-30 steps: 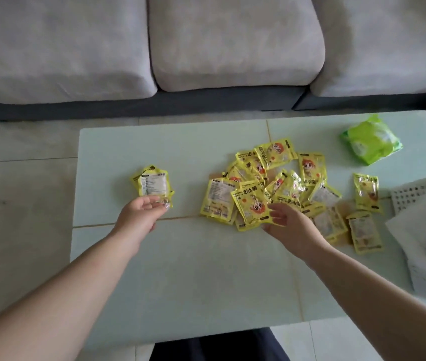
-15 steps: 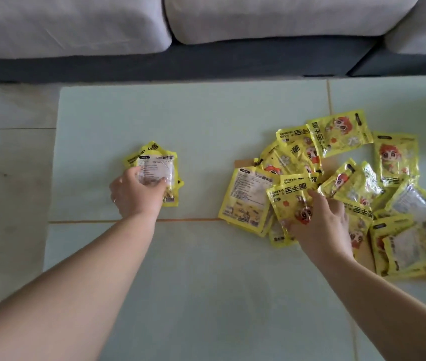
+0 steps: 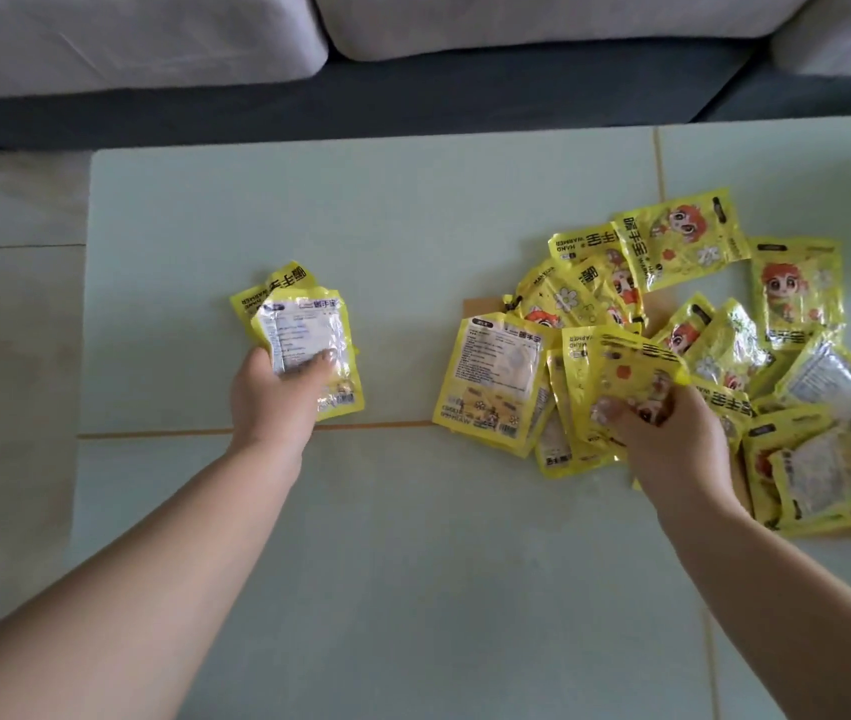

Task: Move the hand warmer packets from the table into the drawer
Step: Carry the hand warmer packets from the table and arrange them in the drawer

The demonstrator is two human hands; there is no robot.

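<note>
Toward the table's (image 3: 413,563) left edge, the left hand (image 3: 277,402) held a small stack of hand warmer packets (image 3: 303,335) with thumb and fingers curled over its near end, while the right hand (image 3: 672,439) pinched one yellow packet (image 3: 631,371) lifted off the loose pile (image 3: 724,350) spread toward the right edge. These foil sachets looked light, floppy and slick — likely to slide off one another, so a firm pinch across the flat faces near an edge seemed safest. No drawer was in view — every packet was on the table or in hand.
</note>
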